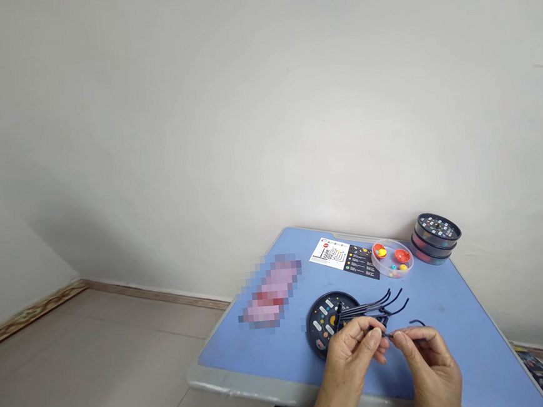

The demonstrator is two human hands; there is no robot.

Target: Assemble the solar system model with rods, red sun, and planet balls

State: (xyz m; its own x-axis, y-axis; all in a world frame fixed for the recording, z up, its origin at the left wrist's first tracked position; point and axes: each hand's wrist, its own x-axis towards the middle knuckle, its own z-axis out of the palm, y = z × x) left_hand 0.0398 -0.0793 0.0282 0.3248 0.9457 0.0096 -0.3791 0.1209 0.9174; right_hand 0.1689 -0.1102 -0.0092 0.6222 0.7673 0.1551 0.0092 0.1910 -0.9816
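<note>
Near the table's front edge, my left hand (358, 350) is closed, thumb against fingers, on a small black part of a planet-model stand. Close beside it, my right hand (429, 363) pinches a thin black rod (417, 322), whose curved end shows above the fingers. The two pinches nearly meet, and the joint between them is mostly hidden by fingertips. Behind the left hand, a round black base (318, 334) printed with coloured planets and white labels stands tilted. Several bent black rods (367, 309) fan out from it to the right.
On the blue table (246, 356) lie an instruction sheet (334, 255) and a clear round tray (394, 273) holding orange half-shells and small coloured balls. Round black-rimmed cases (437, 240) are stacked at the back right. A blurred pink item (273, 291) lies left. The wall rises behind.
</note>
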